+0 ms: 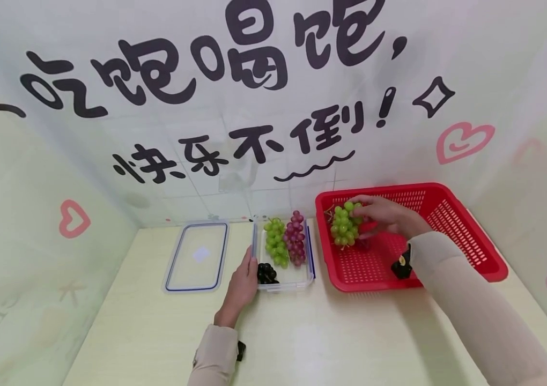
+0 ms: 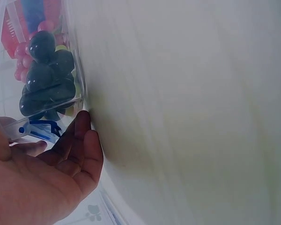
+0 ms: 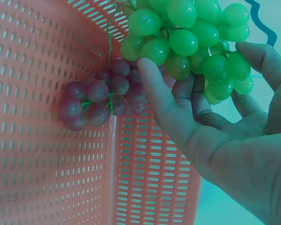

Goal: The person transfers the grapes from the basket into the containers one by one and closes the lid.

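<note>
My right hand (image 1: 382,214) holds a bunch of green grapes (image 1: 344,225) at the left end of the red basket (image 1: 413,190). In the right wrist view the fingers spread around its lower grapes. Below it, a bunch of purple grapes (image 3: 98,96) lies in the basket. My left hand (image 1: 243,280) grips the left side of a clear plastic container (image 1: 293,279), its fingers at a side latch (image 2: 44,130) and the bottom edge. Inside are another green bunch (image 1: 276,242), a reddish-purple bunch (image 1: 295,238) and a small black bunch (image 1: 267,273) at the near left corner.
A clear lid with a blue seal (image 1: 197,257) lies flat on the pale table (image 1: 273,343), left of the container. The basket stands close to the container's right side. A printed wall covering (image 1: 235,198) closes off the back and both sides.
</note>
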